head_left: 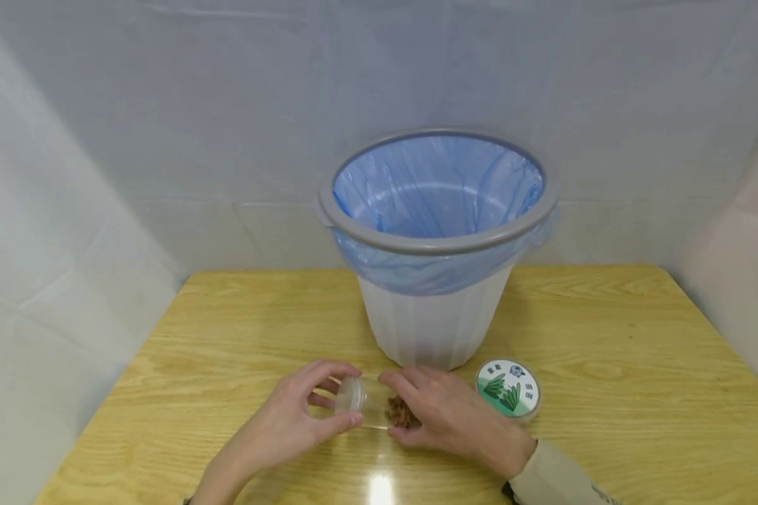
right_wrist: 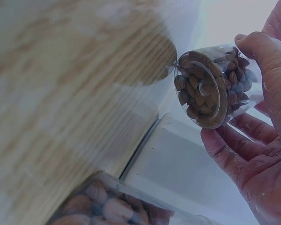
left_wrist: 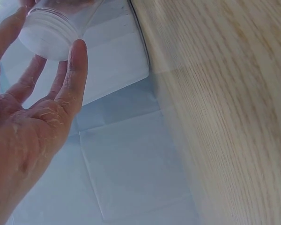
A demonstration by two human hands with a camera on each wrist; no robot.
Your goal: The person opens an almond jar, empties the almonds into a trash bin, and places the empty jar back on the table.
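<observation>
I see the wooden bench (head_left: 227, 330) filling the lower head view, w/ a white bin (head_left: 436, 322) standing at its middle; the bin carries a grey rim and a blue liner (head_left: 436, 189) folded over the top. Both forearms come in from the near edge and meet just in front of the bin's base; the right one wears a beige sleeve (head_left: 559, 477).

My left hand (head_left: 293, 414) is palm-in, fingers curled, thumb below; its grip pinches the white screw cap (head_left: 349, 395) of a clear jar (head_left: 379, 407) lying on its side between the hands, cap end to the left. Left wrist view confirms: thumb and fingers sit round the cap's (left_wrist: 47, 33) ridged edge. My right hand (head_left: 451, 417) lies over the jar's other end, fingers wrapped on the body; grip clenched on the jar. Right wrist view shows the jar's (right_wrist: 215, 86) base toward the cam, thumb on top, fingers below, almonds (right_wrist: 199, 86) packed inside.

The jar is low over the bench, near the bin's foot; can't tell if it touches the wood. A second container w/ a green-printed lid (head_left: 508, 389) sits on the bench just beside the right hand, apart from it.
</observation>
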